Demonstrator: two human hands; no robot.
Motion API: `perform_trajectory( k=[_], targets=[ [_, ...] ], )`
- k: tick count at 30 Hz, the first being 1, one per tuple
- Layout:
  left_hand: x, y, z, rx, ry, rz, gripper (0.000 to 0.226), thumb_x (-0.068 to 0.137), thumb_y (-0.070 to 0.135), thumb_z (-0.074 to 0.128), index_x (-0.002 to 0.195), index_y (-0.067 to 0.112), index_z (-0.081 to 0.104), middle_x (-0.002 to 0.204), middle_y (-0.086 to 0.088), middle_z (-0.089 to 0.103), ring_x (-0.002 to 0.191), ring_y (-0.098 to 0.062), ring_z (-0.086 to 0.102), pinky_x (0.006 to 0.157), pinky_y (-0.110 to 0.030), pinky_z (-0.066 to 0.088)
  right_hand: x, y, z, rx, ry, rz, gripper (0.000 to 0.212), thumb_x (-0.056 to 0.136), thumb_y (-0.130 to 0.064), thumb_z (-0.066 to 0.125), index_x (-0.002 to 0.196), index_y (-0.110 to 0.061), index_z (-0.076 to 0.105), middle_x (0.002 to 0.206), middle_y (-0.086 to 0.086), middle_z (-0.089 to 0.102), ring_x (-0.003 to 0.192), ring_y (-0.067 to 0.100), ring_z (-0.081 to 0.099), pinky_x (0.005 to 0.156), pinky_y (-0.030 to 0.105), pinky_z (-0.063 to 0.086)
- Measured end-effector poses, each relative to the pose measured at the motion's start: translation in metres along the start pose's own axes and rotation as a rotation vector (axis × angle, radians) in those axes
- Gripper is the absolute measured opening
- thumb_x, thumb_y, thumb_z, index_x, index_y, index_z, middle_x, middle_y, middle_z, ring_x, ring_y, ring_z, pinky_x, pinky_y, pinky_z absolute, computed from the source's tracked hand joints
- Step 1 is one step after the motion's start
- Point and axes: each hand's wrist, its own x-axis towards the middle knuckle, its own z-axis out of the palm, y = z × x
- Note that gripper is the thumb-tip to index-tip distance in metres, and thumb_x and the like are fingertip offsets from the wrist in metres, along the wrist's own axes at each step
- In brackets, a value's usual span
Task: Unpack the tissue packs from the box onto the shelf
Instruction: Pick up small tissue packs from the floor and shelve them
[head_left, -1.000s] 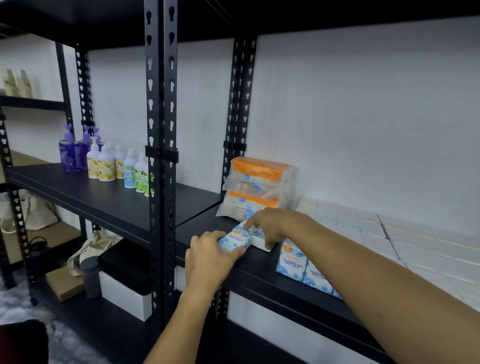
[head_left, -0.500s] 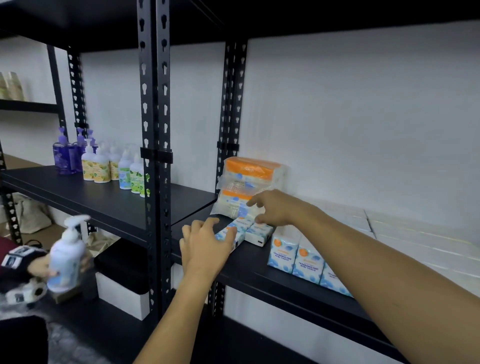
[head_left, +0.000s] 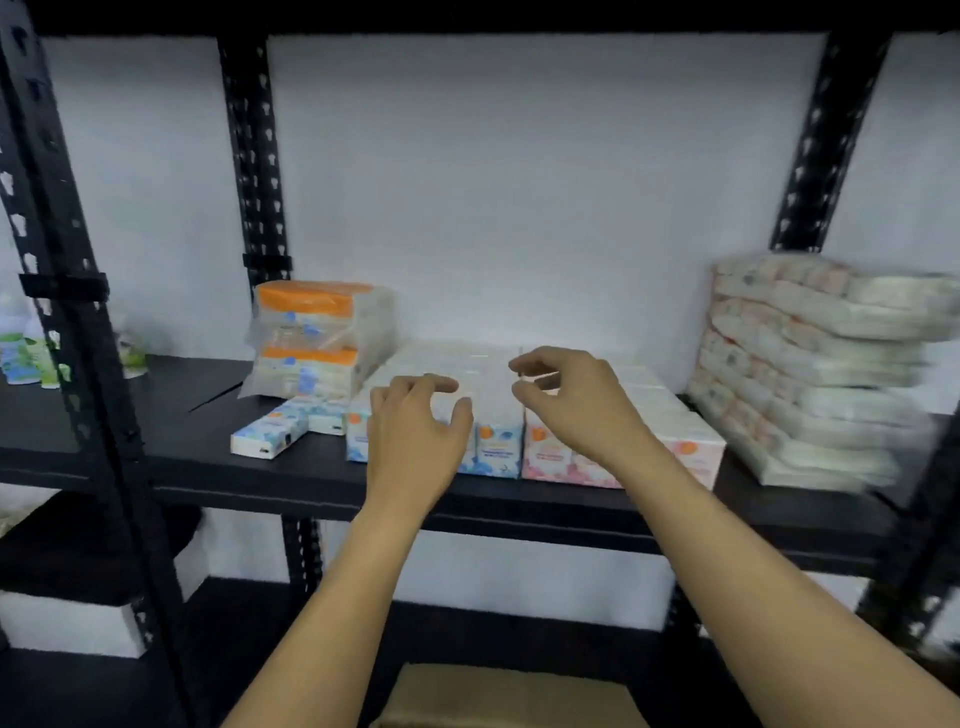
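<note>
The shelf (head_left: 311, 483) is showing a matt black board, smooth, carried on black metal posts (head_left: 254, 156) punched with holes. The small tissue packs (head_left: 498, 447) are looking like glossy printed plastic film, and the big bundle (head_left: 311, 338) is sitting in clear, crinkled, shiny plastic wrap, as is the stack of soft packs (head_left: 810, 374). The box (head_left: 509, 696) is showing plain matt brown cardboard.
</note>
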Motion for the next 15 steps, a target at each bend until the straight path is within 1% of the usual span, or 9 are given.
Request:
perform_trajectory(
  k=[2,3,5,7,8,10,11,13,15],
  targets=[
    [-0.023,0.030,0.030,-0.088,-0.069,0.078,0.021,0.091,0.032,0.056,0.109,0.027,0.065,0.115,0.008,0.057,0.110,-0.006,0.038,0.088,-0.017,0.037,-0.039,0.030,-0.025,0.066,0.094,0.082,0.024,0.089,-0.027,0.065,0.112,-0.032,0.070,0.113,-0.015,0.068,0.099,0.002,0.064,0.083,0.025,0.053],
    [-0.036,0.045,0.046,-0.131,-0.108,0.111,0.019,0.091,0.032,0.055,0.106,0.029,0.065,0.112,0.011,0.057,0.109,-0.005,0.040,0.089,-0.017,0.038,-0.059,0.045,-0.038,0.087,0.133,0.124,0.023,0.089,-0.026,0.065,0.110,-0.033,0.070,0.111,-0.018,0.067,0.097,-0.001,0.064,0.082,0.022,0.053],
    [-0.064,0.073,0.077,-0.221,-0.183,0.170,0.015,0.091,0.032,0.055,0.101,0.030,0.066,0.106,0.016,0.058,0.109,-0.004,0.045,0.093,-0.019,0.038,-0.102,0.077,-0.062,0.101,0.190,0.203,0.021,0.090,-0.025,0.065,0.108,-0.034,0.070,0.108,-0.022,0.067,0.095,-0.008,0.063,0.076,0.011,0.049],
    [-0.095,0.101,0.109,-0.294,-0.273,0.228,0.013,0.092,0.030,0.056,0.099,0.031,0.067,0.103,0.019,0.059,0.108,-0.001,0.049,0.093,-0.016,0.038,-0.148,0.109,-0.087,0.099,0.247,0.279,0.019,0.092,-0.024,0.066,0.108,-0.033,0.071,0.103,-0.024,0.069,0.092,-0.011,0.062,0.073,0.008,0.048],
    [-0.111,0.114,0.125,-0.324,-0.338,0.250,0.013,0.092,0.029,0.056,0.100,0.031,0.067,0.102,0.020,0.060,0.107,0.001,0.050,0.091,-0.014,0.038,-0.172,0.125,-0.097,0.098,0.279,0.320,0.019,0.092,-0.023,0.066,0.107,-0.033,0.071,0.100,-0.023,0.069,0.091,-0.011,0.062,0.071,0.008,0.049],
    [-0.145,0.137,0.155,-0.390,-0.519,0.270,0.014,0.093,0.027,0.057,0.100,0.033,0.067,0.099,0.021,0.061,0.103,0.001,0.052,0.085,-0.011,0.039,-0.221,0.158,-0.113,0.102,0.333,0.404,0.018,0.093,-0.020,0.066,0.105,-0.032,0.072,0.097,-0.021,0.071,0.089,-0.008,0.064,0.068,0.009,0.050],
    [-0.162,0.147,0.171,-0.409,-0.620,0.280,0.014,0.093,0.028,0.057,0.100,0.035,0.067,0.098,0.022,0.061,0.101,0.002,0.053,0.082,-0.010,0.039,-0.246,0.175,-0.118,0.103,0.357,0.450,0.018,0.093,-0.019,0.066,0.105,-0.031,0.072,0.096,-0.020,0.072,0.088,-0.007,0.065,0.070,0.010,0.050],
    [-0.197,0.164,0.204,-0.420,-0.786,0.298,0.014,0.093,0.031,0.056,0.099,0.037,0.067,0.097,0.023,0.062,0.098,0.001,0.055,0.081,-0.012,0.041,-0.294,0.208,-0.126,0.090,0.387,0.546,0.019,0.092,-0.018,0.066,0.105,-0.030,0.073,0.096,-0.019,0.074,0.089,-0.007,0.066,0.077,0.013,0.051],
    [-0.230,0.178,0.236,-0.435,-0.915,0.280,0.013,0.093,0.033,0.056,0.099,0.038,0.066,0.095,0.020,0.062,0.095,0.001,0.056,0.082,-0.016,0.044,-0.340,0.241,-0.130,0.079,0.404,0.657,0.019,0.091,-0.017,0.067,0.105,-0.030,0.072,0.095,-0.019,0.073,0.086,-0.007,0.067,0.075,0.012,0.051]
  ],
)
